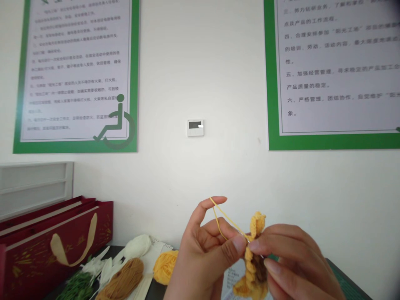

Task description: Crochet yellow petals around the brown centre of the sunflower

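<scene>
My left hand point(203, 254) is closed, thumb and fingers pinching the edge of a yellow and brown crocheted piece point(251, 268) with ruffled edges. A strand of yellow yarn point(229, 216) loops over its raised index finger and runs down to the stitches. My right hand point(296, 254) grips a thin metal crochet hook point(262, 255), mostly covered by the fingers. The hook's tip meets the work right by my left thumb. Part of the piece is hidden behind my right fingers.
On the dark table at left lie a yellow yarn ball point(165, 266), a brown skein point(123, 281), white yarn point(137, 246) and green yarn point(76, 287). Dark red gift bags point(34, 266) stand beside them. A green mat point(345, 280) shows at right. Green-framed posters point(203, 128) flank a wall thermostat.
</scene>
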{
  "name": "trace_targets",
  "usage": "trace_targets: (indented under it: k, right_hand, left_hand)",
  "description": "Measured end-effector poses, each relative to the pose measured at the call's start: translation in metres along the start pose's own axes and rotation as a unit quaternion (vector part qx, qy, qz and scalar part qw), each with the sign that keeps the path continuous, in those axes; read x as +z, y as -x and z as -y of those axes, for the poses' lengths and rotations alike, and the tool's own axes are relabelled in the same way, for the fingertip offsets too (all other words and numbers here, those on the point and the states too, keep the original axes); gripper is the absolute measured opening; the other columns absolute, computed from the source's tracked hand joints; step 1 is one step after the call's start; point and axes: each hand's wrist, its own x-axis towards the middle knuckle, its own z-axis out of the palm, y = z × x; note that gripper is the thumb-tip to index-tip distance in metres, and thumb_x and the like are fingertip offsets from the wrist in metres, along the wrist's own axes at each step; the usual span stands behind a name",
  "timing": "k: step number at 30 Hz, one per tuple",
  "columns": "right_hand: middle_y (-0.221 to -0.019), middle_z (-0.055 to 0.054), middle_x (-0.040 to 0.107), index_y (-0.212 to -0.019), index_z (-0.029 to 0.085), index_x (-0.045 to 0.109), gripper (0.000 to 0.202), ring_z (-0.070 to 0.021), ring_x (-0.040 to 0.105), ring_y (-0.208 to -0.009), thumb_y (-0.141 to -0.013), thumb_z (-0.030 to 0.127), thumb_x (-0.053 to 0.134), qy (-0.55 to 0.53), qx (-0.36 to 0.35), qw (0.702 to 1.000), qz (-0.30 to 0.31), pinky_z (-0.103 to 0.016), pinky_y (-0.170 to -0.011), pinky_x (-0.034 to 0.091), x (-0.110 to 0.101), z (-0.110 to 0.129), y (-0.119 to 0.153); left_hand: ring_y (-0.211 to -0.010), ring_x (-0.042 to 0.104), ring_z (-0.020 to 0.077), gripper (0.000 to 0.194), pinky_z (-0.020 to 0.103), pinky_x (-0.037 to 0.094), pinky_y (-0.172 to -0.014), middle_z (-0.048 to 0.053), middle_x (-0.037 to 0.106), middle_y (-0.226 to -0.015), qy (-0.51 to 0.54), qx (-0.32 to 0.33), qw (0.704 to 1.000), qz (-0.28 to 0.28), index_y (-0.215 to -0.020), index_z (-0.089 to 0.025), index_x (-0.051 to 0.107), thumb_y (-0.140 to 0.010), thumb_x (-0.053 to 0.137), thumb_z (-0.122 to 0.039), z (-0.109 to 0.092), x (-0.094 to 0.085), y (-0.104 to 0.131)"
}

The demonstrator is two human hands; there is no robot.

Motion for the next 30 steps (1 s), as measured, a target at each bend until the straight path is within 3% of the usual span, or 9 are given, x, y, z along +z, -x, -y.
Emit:
trace_targets:
  k: [5,10,13,16,18,21,24,27,30]
  right_hand:
    - [-0.09,-0.006,0.078,-0.11,0.025,0.073,0.021,-0.0208,0.071,-0.077,-0.091,0.015,0.069,-0.042,0.003,0.998,-0.05,-0.036,-0.06,0.062,0.01,-0.009,0.015]
    - [-0.09,-0.001,0.064,-0.1,0.027,0.072,0.02,-0.0178,0.062,-0.075,-0.087,0.011,0.073,-0.128,0.062,0.981,-0.135,-0.037,-0.061,0.055,0.029,-0.017,0.024]
    - [-0.082,0.0,0.062,-0.1,0.029,0.072,0.019,-0.017,0.062,-0.071,-0.09,0.014,0.071,-0.126,0.056,0.982,-0.132,-0.034,-0.057,0.057,0.031,-0.016,0.027]
    - [-0.079,-0.002,0.071,-0.104,0.028,0.073,0.025,-0.0181,0.069,-0.068,-0.087,0.009,0.071,-0.009,0.016,0.996,-0.085,-0.031,-0.054,0.061,0.026,-0.01,0.027]
    - [-0.081,-0.005,0.076,-0.108,0.025,0.074,0.028,-0.0195,0.073,-0.068,-0.086,0.008,0.072,0.026,0.027,0.996,-0.075,-0.03,-0.053,0.062,0.021,-0.004,0.026]
    - [-0.082,-0.007,0.076,-0.11,0.022,0.071,0.022,-0.0207,0.075,-0.069,-0.09,0.012,0.069,-0.032,0.11,0.988,-0.1,-0.028,-0.051,0.061,0.015,0.004,0.022]
    - [-0.079,-0.006,0.075,-0.11,0.024,0.067,0.016,-0.0211,0.075,-0.067,-0.097,0.016,0.06,-0.133,0.175,0.972,-0.08,-0.029,-0.051,0.062,0.014,0.011,0.016]
    - [-0.074,-0.002,0.071,-0.108,0.025,0.062,0.012,-0.0162,0.069,-0.062,-0.104,0.019,0.053,-0.197,0.26,0.935,-0.136,-0.025,-0.052,0.058,0.017,0.014,0.011]
    - [-0.07,0.0,0.065,-0.098,0.025,0.06,0.013,-0.0131,0.064,-0.063,-0.106,0.024,0.05,-0.262,0.327,0.897,-0.139,-0.023,-0.057,0.057,0.021,0.011,0.011]
  left_hand:
    - [-0.065,0.068,0.0133,0.073,0.026,0.053,-0.071,-0.003,0.072,-0.067,0.016,0.024,1.0,-0.003,-0.131,-0.019,0.061,-0.067,0.095,-0.009,0.001,0.006,0.002]
    - [-0.065,0.07,0.0148,0.087,0.029,0.057,-0.073,-0.004,0.073,-0.065,0.028,0.03,0.999,-0.006,-0.14,-0.015,0.055,-0.063,0.096,-0.009,0.004,0.007,0.0]
    - [-0.066,0.071,0.015,0.087,0.028,0.057,-0.074,-0.004,0.073,-0.064,0.012,0.049,0.998,-0.024,-0.14,-0.014,0.054,-0.064,0.095,-0.008,0.006,0.01,0.0]
    - [-0.069,0.072,0.0154,0.091,0.028,0.058,-0.076,-0.004,0.074,-0.066,-0.028,0.085,0.994,-0.058,-0.145,-0.02,0.048,-0.067,0.093,-0.008,0.007,0.017,0.003]
    - [-0.068,0.071,0.0158,0.095,0.027,0.058,-0.073,-0.003,0.075,-0.069,-0.061,0.115,0.989,-0.072,-0.15,-0.025,0.042,-0.07,0.091,-0.01,0.007,0.021,0.005]
    - [-0.067,0.071,0.0169,0.094,0.028,0.059,-0.07,-0.004,0.073,-0.07,-0.098,0.144,0.981,-0.084,-0.153,-0.031,0.038,-0.075,0.088,-0.011,0.005,0.023,0.008]
    - [-0.068,0.071,0.0176,0.091,0.028,0.058,-0.069,-0.003,0.072,-0.071,-0.117,0.147,0.978,-0.085,-0.152,-0.029,0.04,-0.076,0.087,-0.011,0.003,0.021,0.009]
    - [-0.071,0.072,0.0187,0.093,0.029,0.058,-0.072,-0.003,0.073,-0.071,-0.102,0.127,0.984,-0.072,-0.152,-0.029,0.038,-0.075,0.087,-0.01,0.002,0.018,0.008]
    - [-0.073,0.073,0.0182,0.094,0.032,0.059,-0.079,-0.004,0.073,-0.071,-0.071,0.114,0.989,-0.064,-0.151,-0.028,0.041,-0.072,0.089,-0.011,0.003,0.016,0.006]
